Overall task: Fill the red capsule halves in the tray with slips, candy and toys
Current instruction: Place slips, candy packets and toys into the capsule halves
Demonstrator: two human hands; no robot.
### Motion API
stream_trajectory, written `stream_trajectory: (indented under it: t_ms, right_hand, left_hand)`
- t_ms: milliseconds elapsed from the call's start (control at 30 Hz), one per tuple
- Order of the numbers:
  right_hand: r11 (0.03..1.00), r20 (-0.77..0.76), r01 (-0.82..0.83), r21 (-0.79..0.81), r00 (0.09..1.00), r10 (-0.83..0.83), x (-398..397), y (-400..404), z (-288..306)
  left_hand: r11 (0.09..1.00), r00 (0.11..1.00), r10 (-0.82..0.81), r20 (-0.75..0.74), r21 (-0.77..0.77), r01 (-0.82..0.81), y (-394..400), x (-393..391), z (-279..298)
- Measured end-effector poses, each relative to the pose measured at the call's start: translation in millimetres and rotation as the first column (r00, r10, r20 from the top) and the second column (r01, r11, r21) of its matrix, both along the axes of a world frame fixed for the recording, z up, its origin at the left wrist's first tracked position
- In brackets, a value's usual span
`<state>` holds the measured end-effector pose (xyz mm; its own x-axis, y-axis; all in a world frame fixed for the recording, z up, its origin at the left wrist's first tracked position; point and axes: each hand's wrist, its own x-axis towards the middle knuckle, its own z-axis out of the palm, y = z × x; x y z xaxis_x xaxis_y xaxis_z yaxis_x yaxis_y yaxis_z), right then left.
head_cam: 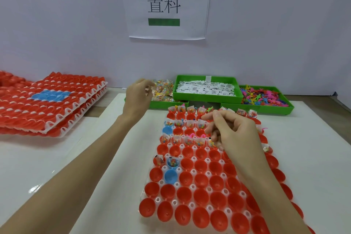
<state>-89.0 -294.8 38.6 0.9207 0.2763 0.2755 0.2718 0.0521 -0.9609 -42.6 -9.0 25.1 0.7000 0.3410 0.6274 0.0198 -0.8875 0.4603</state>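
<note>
Head view, tray (192, 172) part-filled, capsule halves (201, 165)

The tray (191, 172) is white plastic, and nearly every cup (201, 179) in it is bright red, with a few sky-blue ones (170, 176) mixed in down its left side. The cups toward the far edge have little clear packs of candy (201, 125) in orange, yellow and red bits, plus white slips with black print. At the far edge of the white table (311, 154) sit three lime-green bins: the middle bin (207, 79) is full of white slips (206, 88) with black marks, the right one (266, 108) has neon pink, orange, yellow, green and blue toys (264, 97), and the left holds multicolour candy packs (163, 89). At the left edge there's a stack of trays (49, 100), red with a blue patch in the middle. The wall sign (167, 4) is white with black characters and two green bars.
</note>
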Motion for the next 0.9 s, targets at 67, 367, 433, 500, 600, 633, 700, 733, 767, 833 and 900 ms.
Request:
stream_trajectory:
  t_ms: [67, 367, 433, 500, 600, 633, 700, 733, 767, 833, 900]
  right_hand:
    - [1.000, -0.002, -0.002, 0.002, 1.000, 0.002, 0.7, -0.7, 0.7]
    - [0.986, 0.034, -0.047, -0.161, 0.998, 0.053, -2.5, -9.0, 23.6]
    - [0.946, 0.106, -0.005, -0.325, 0.993, 0.042, 5.1, -10.7, 36.5]
    - [0.863, 0.165, 0.058, -0.502, 0.986, 0.029, 22.8, -9.1, 48.8]
    - [0.652, 0.271, 0.176, -0.737, 0.961, 0.047, 73.9, 4.2, 54.6]
    - [0.561, 0.317, 0.227, -0.796, 0.946, 0.066, 95.8, 10.7, 52.8]
    - [0.414, 0.352, 0.275, -0.867, 0.928, 0.120, 135.3, 22.5, 44.7]
    - [0.357, 0.348, 0.277, -0.892, 0.925, 0.152, 152.2, 26.3, 38.2]
    - [0.301, 0.332, 0.270, -0.915, 0.926, 0.178, 166.6, 28.7, 31.3]
    - [0.186, 0.276, 0.238, -0.953, 0.936, 0.216, 186.3, 28.9, 18.9]
    - [0.142, 0.223, 0.193, -0.971, 0.945, 0.241, 198.8, 27.5, 12.3]
  left_hand:
    - [0.992, 0.995, -0.033, 0.096, -0.117, 0.044, -14.2, -14.3, -0.7]
    - [0.872, 0.945, -0.268, 0.187, -0.369, 0.320, -61.2, -68.0, -6.6]
    - [0.846, 0.931, -0.321, 0.175, -0.390, 0.365, -59.6, -70.6, -5.9]
    - [0.824, 0.911, -0.380, 0.160, -0.389, 0.412, -56.8, -73.2, -7.3]
    - [0.807, 0.891, -0.434, 0.132, -0.382, 0.449, -53.0, -75.3, -10.8]
    - [0.803, 0.886, -0.445, 0.129, -0.380, 0.458, -52.2, -75.5, -11.5]
    - [0.807, 0.884, -0.450, 0.128, -0.366, 0.464, -50.5, -75.4, -12.6]
    - [0.812, 0.887, -0.444, 0.130, -0.360, 0.459, -49.8, -75.3, -13.3]
    - [0.817, 0.891, -0.435, 0.133, -0.358, 0.452, -49.0, -75.2, -14.2]
    - [0.824, 0.897, -0.421, 0.136, -0.355, 0.441, -47.0, -74.9, -15.9]
    - [0.823, 0.899, -0.414, 0.143, -0.362, 0.437, -45.7, -74.6, -16.9]
